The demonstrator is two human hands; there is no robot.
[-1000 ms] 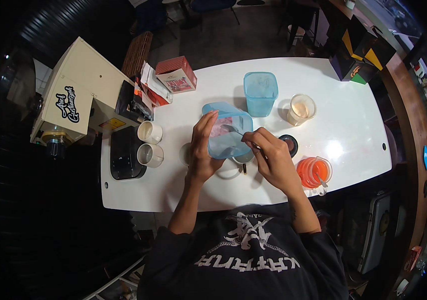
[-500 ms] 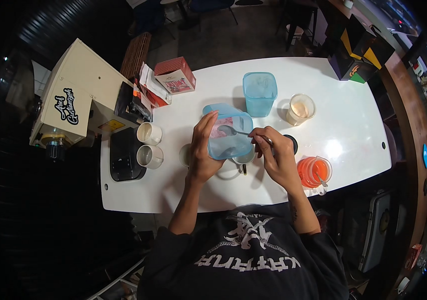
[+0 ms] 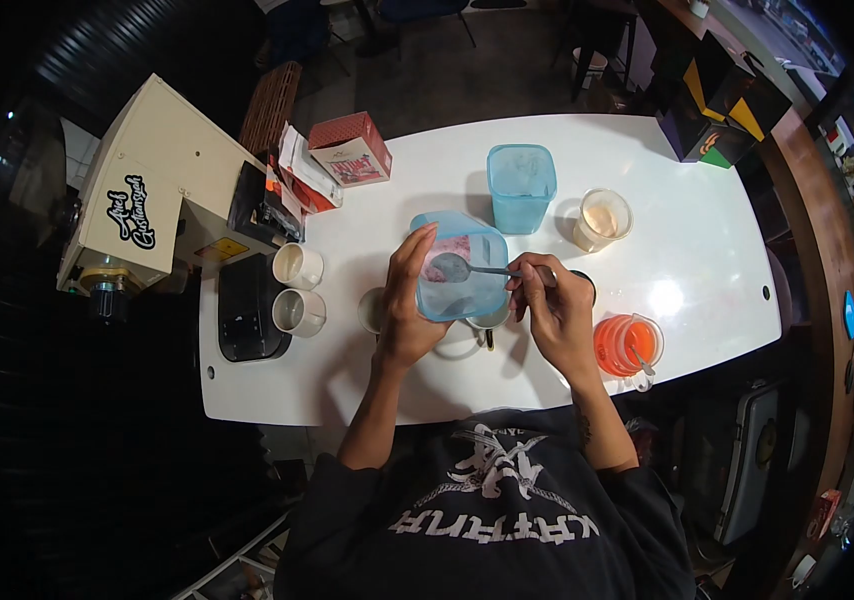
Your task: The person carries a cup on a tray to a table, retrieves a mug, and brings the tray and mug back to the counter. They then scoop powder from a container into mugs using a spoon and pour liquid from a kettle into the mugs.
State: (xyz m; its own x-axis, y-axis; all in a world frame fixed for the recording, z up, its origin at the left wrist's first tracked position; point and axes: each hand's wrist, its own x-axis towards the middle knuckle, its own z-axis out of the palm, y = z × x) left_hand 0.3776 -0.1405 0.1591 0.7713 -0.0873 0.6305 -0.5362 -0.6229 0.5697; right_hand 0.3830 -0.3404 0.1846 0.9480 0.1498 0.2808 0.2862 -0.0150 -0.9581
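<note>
Left hand [image 3: 409,308] clamps fingers on blue container [image 3: 477,293], right hand [image 3: 559,312] on spoon [image 3: 487,270] (scooping pink contents [image 3: 458,246], seemingly); next move wants steadiness.

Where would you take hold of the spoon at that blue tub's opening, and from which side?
Probably pinch the spoon near the outer end of its handle, coming from the right, as the right hand does. Its bowl points left over the pink contents, the handle extends rightward past the rim, and the left hand occupies the left side of the blue tub.
</note>
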